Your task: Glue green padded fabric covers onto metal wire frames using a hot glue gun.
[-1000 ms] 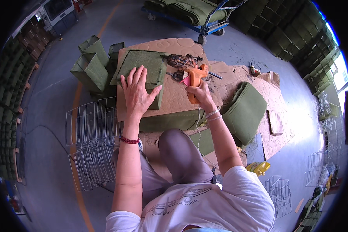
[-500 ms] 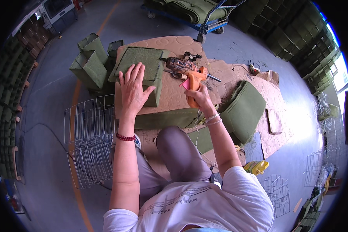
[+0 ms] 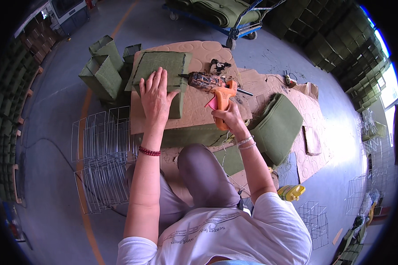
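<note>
My left hand (image 3: 155, 98) lies flat, fingers stretched out, on top of a green felt box (image 3: 157, 62) with dark lines along its edges. The box rests on a cardboard-covered work surface (image 3: 203, 112). My right hand (image 3: 230, 117) is wrapped round the handle of an orange glue gun (image 3: 224, 99) with a pink trigger. Its dark, crusted barrel points left, and the tip is close to the box's right edge. A glue stick (image 3: 245, 92) pokes out of the gun's back end. Beyond the gun sits a small black-smeared stand (image 3: 219, 66).
Open green felt boxes (image 3: 99, 73) stand at the left, above stacked wire frames (image 3: 104, 161). Folded green felt sheets (image 3: 278, 128) lean at the right on cardboard. A yellow jug (image 3: 292, 192) stands on the floor. A blue cart (image 3: 239, 32) with felt is at the back.
The glue gun has shifted slightly right and down, its tip away from the box's top right corner. My left hand has moved slightly right on the box.
</note>
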`<state>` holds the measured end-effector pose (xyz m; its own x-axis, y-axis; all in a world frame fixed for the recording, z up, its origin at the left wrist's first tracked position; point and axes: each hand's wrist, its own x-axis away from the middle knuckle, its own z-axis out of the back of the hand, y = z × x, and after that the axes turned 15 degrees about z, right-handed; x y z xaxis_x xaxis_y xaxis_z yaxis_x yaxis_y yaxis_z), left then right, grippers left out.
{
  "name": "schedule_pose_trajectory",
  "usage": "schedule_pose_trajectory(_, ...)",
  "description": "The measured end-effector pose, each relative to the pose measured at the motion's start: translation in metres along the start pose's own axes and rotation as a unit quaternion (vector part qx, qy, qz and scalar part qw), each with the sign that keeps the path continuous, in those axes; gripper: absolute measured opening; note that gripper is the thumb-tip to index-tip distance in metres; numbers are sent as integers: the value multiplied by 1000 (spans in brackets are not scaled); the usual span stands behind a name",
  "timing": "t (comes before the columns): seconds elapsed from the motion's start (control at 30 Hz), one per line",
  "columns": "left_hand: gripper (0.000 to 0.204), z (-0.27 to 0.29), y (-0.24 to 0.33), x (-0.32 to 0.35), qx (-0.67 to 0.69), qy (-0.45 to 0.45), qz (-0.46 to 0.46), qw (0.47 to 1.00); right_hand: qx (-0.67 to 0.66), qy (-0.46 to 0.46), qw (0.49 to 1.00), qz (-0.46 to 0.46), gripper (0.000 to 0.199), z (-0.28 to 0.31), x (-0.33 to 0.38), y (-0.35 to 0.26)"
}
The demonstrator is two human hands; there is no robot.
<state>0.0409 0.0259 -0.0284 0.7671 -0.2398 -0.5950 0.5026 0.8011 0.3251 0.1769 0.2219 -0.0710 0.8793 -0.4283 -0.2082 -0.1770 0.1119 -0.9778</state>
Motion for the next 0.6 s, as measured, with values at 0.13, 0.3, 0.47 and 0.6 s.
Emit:
schedule_pose_trajectory(0.13,69,-7,7,-4,-6,27,17,999,18,-22,1000,4,32,10,-1,7)
schedule_pose_trajectory(0.3,69,-11,9,-4,0,44,23,999,-5,-14,1000,-12,32,11,3,5)
schedule_pose_trajectory(0.47,68,-12,9,-4,10,28,38,999,-10,-22,1000,-13,30,11,5,-4)
schedule_pose_trajectory(0.6,69,-11,8,-4,23,34,44,998,2,-17,1000,-25,28,10,5,-5)
